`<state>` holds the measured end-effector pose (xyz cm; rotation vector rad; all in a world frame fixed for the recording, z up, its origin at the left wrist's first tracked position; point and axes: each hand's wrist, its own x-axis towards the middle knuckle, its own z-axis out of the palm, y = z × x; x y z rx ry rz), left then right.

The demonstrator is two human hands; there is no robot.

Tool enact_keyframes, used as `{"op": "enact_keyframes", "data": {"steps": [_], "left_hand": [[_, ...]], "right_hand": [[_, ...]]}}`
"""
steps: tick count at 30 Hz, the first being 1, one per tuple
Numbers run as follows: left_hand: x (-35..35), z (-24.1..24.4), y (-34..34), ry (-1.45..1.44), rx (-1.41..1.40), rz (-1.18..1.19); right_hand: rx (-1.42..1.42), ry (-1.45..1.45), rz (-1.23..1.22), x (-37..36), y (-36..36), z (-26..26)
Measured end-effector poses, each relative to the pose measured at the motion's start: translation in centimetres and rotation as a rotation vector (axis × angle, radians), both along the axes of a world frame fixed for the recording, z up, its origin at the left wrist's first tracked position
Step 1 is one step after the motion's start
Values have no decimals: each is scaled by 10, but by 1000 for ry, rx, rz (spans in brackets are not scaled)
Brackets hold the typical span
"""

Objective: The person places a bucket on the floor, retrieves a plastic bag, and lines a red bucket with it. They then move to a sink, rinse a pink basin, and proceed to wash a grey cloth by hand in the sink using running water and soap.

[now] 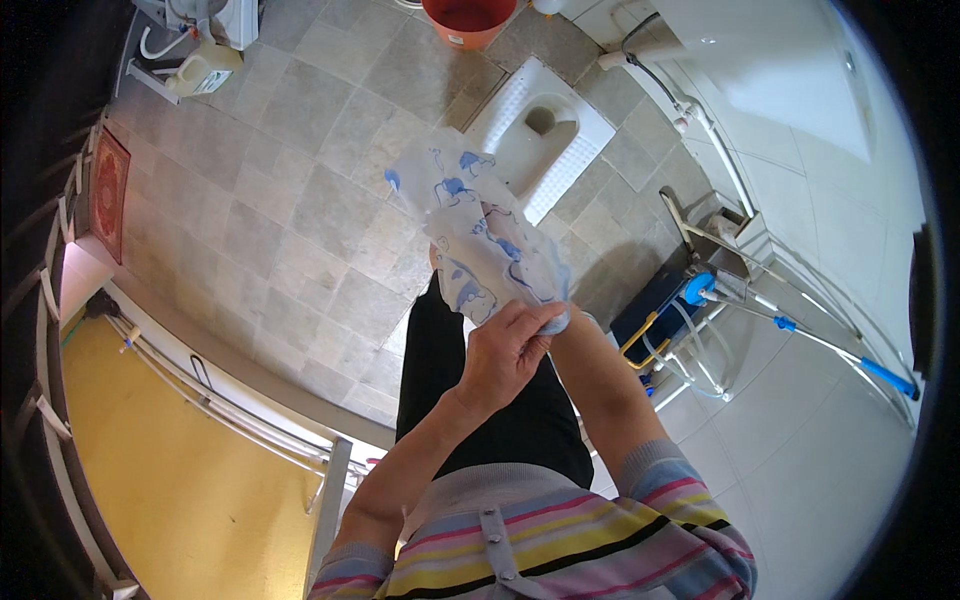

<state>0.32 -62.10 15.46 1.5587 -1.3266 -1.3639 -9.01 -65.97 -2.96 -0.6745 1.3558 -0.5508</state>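
Observation:
My left hand (506, 352) pinches the gathered edge of a translucent plastic sleeve or bag (480, 255) with blue cartoon prints, near my right forearm. My right forearm goes into the plastic. My right hand (499, 217) is mostly hidden under it, with only a skin-coloured patch showing, so its fingers cannot be made out. Beyond the plastic lies a white squat toilet pan (536, 139), set in the grey tiled floor (322, 180).
An orange bucket (469, 34) stands behind the pan. A plastic jug (206, 71) is at the upper left, a red patterned mat (110, 195) at the left. To the right are a dark blue bin (652, 300), a blue-handled mop (889, 377) and wall pipes (724, 161).

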Motion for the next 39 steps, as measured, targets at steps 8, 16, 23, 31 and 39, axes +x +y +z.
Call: {"op": "enact_keyframes", "data": {"steps": [8,16,23,31,39], "left_hand": [[8,-13,-52,140,-111,-82],[70,-30,-132,470,-210,59],[165,-67,-203,425,-37,226],[197,-106,-260,350,66,302],[211,-164,-340,407,44,422]], "right_hand": [[33,195,182,-9,-48,-22],[111,491,329,-43,-107,40],[-139,602,427,46,-249,-18],[-450,845,623,105,-410,-98],[-507,952,790,121,-445,-197]]}}
